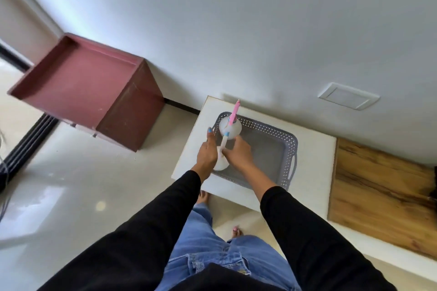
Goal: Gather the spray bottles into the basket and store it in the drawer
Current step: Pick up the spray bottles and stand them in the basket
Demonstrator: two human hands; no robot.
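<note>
A grey perforated basket [287, 149] sits on a white tabletop [314, 149]. In its far left corner a white spray bottle [233, 128] with a pink head stands upright. A second white spray bottle [221, 166] with a blue collar is at the basket's near left corner, tilted between my hands. My left hand [207, 151] holds its body from the left, with one finger reaching forward along the basket rim. My right hand [239, 154] grips its neck from the right. The rest of the basket holds nothing.
A dark red cabinet [94, 92] with a raised-edge top stands on the floor to the left, against the white wall. A wooden board [378, 191] adjoins the tabletop on the right. A white wall plate [348, 95] is above. My legs and feet are below.
</note>
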